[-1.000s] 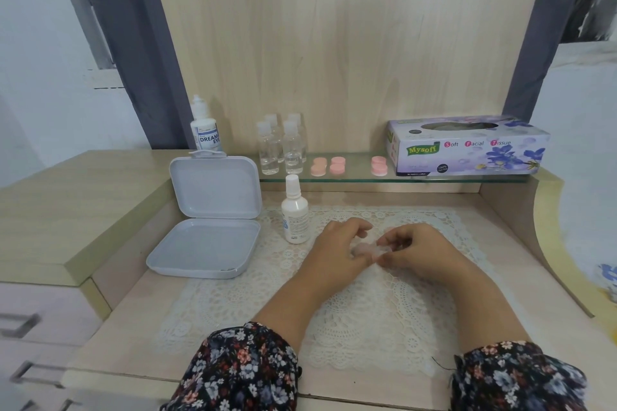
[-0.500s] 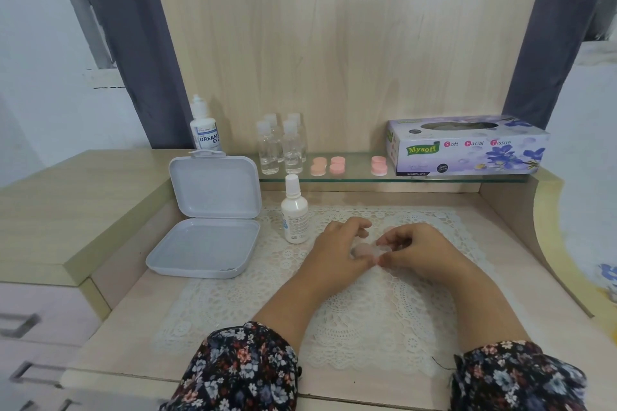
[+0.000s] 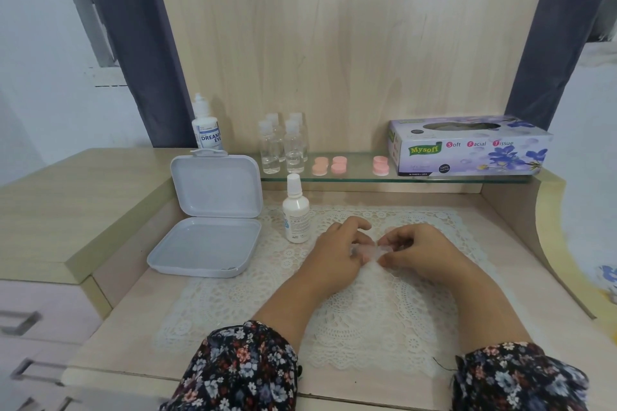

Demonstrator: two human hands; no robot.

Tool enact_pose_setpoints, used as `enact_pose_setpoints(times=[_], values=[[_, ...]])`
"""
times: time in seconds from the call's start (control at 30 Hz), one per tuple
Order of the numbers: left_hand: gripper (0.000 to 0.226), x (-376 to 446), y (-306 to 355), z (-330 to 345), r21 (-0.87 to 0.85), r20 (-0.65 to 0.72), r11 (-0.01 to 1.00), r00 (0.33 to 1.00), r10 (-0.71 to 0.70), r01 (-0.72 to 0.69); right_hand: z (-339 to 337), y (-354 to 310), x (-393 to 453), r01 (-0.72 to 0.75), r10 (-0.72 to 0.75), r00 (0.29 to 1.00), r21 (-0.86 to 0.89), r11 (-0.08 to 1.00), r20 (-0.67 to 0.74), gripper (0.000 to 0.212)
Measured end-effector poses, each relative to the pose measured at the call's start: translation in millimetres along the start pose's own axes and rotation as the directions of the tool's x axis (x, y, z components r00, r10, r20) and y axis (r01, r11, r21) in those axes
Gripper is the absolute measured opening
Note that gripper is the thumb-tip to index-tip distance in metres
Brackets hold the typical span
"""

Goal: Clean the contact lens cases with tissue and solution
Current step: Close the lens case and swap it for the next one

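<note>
Two hands meet over the white lace mat (image 3: 350, 317) in the head view. Between them is a small translucent, pale pink contact lens case (image 3: 368, 251), held just above the mat. The left hand (image 3: 337, 259) has its fingers curled round the case's left end, a narrow grip; the right hand (image 3: 424, 252) pinches the right end between thumb and fingertips. A white solution bottle (image 3: 295, 210) stands upright on the surface just left of the left hand, beside an open grey box (image 3: 213, 210). On the glass shelf (image 3: 360, 178) behind sit pink case caps (image 3: 381, 165), clear small bottles (image 3: 282, 147) and a tissue box (image 3: 467, 147).
</note>
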State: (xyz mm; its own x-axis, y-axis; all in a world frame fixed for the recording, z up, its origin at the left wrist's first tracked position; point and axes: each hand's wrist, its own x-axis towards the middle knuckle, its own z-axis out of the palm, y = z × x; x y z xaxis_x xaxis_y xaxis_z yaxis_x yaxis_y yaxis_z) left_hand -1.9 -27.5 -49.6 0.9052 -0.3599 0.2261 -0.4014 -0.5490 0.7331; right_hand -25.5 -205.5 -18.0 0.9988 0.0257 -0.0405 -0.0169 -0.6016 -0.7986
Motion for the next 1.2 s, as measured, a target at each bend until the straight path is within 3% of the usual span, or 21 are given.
enact_pose_setpoints(times=[0.87,0.93,1.0,1.1,1.2], values=[[0.032,-0.6,4.0,-2.7,0.027,-0.051,1.000,0.999,0.002,0.000,1.5,6.3,4.1,0.040,-0.040,0.999,0.026,0.999,-0.020,0.027],[0.029,-0.7,3.6,-2.8,0.034,-0.059,0.999,0.998,-0.003,0.005,0.3,6.3,2.8,0.049,-0.040,0.997,0.143,0.989,-0.065,0.025],[0.027,-0.8,3.1,-2.7,0.045,-0.061,0.999,0.998,-0.009,0.012,-2.8,8.3,4.9,0.086,-0.047,0.980,0.194,0.977,-0.195,0.022],[0.026,-1.3,3.5,-3.2,0.066,-0.056,0.998,0.998,-0.008,0.012,-5.8,17.9,11.8,0.071,-0.024,0.933,0.118,0.991,-0.360,0.027],[0.024,-1.9,3.2,-5.9,0.116,-0.055,0.993,0.998,-0.006,0.013,-2.7,24.9,16.7,0.003,0.003,0.941,0.019,1.000,-0.339,0.033]])
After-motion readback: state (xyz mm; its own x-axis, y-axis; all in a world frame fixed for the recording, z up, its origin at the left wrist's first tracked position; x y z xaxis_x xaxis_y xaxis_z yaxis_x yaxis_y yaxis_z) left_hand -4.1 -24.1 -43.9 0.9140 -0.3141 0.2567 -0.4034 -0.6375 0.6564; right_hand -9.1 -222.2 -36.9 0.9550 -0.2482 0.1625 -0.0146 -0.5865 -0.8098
